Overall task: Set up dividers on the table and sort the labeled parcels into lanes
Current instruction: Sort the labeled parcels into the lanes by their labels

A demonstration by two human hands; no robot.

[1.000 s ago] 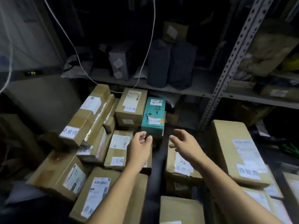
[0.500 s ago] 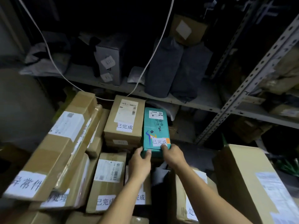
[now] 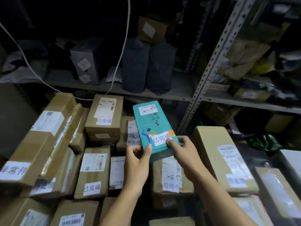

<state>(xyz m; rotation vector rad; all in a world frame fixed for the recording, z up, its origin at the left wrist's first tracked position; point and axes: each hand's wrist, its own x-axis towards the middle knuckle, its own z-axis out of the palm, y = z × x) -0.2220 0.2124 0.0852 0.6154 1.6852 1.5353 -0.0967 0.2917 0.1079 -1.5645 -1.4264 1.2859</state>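
Observation:
A teal parcel (image 3: 152, 126) with a white handwritten label is lifted and tilted above the pile, gripped at its near end by both hands. My left hand (image 3: 137, 162) holds its lower left corner, thumb on top. My right hand (image 3: 182, 149) holds the lower right corner, thumb pressed on the label. Brown labeled parcels lie around: one tall box (image 3: 104, 116) just left of the teal one, one (image 3: 93, 172) in front of it, a long box (image 3: 40, 137) leaning at the left, and a large box (image 3: 223, 155) to the right.
A grey metal shelf (image 3: 146, 93) runs behind the pile, holding dark bags (image 3: 146, 66) and a grey box (image 3: 84, 64). A perforated upright post (image 3: 210, 69) stands to the right. A white cable (image 3: 120, 51) hangs down over the shelf. More boxes fill the near edge.
Both hands reached forward, took hold of the teal parcel's near end, then lifted and drew it toward me and to the right, off the stack.

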